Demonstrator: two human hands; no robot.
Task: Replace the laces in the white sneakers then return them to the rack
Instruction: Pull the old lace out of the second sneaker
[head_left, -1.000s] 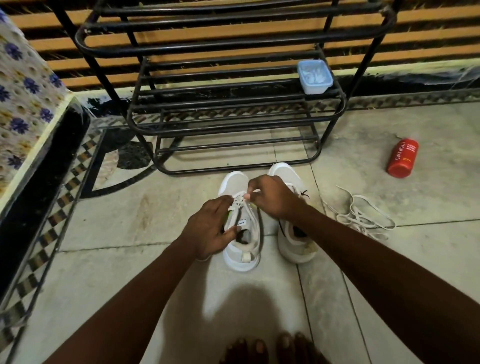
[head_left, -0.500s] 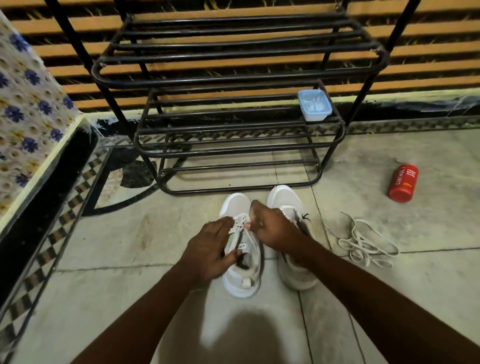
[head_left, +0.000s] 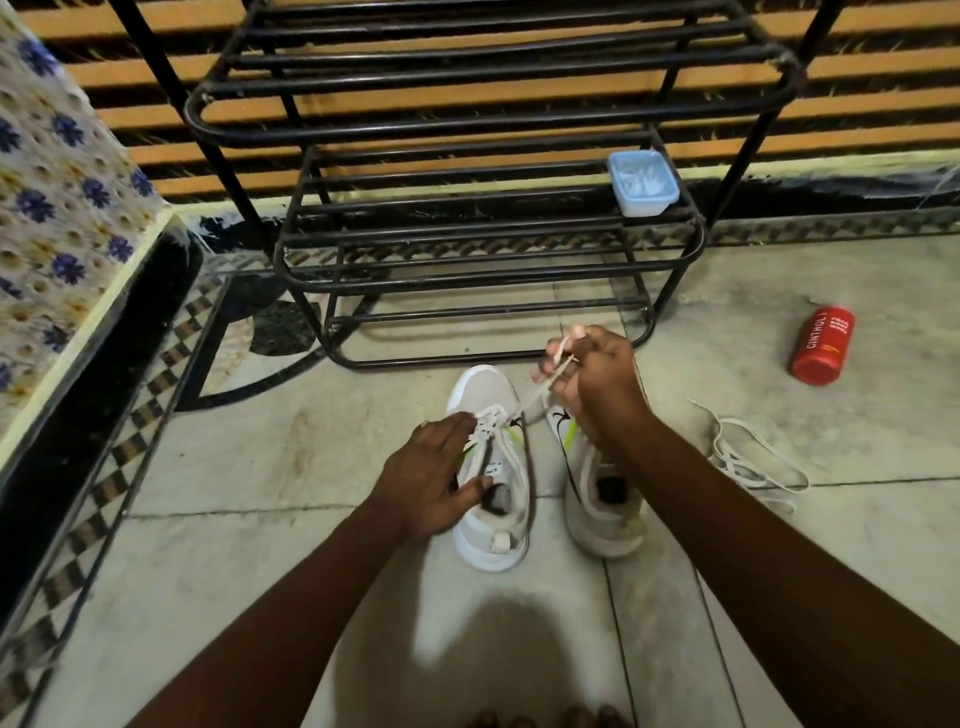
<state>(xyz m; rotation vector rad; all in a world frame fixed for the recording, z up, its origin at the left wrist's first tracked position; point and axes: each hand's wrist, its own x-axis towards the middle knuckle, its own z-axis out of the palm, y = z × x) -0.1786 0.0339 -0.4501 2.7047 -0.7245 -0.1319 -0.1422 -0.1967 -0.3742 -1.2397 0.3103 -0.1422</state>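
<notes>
Two white sneakers stand side by side on the tiled floor, toes toward the black metal rack (head_left: 488, 270). My left hand (head_left: 434, 480) rests on the left sneaker (head_left: 493, 525), fingers laid over its laced eyelets and thumb at the collar. My right hand (head_left: 597, 382) is raised above the right sneaker (head_left: 605, 514) and pinches a white lace (head_left: 540, 387) that runs taut down to the left sneaker's eyelets. A loose pile of white laces (head_left: 748, 457) lies on the floor to the right of the shoes.
A red bottle (head_left: 823, 345) lies on its side at the right. A small blue lidded box (head_left: 643, 183) sits on the rack's middle shelf. A flower-patterned covered ledge (head_left: 62, 208) borders the left side. My toes (head_left: 550, 717) show at the bottom edge.
My right hand has lifted up and to the right, drawing the lace out of the left sneaker. My left hand stayed on that sneaker. The camera view tilted lower.
</notes>
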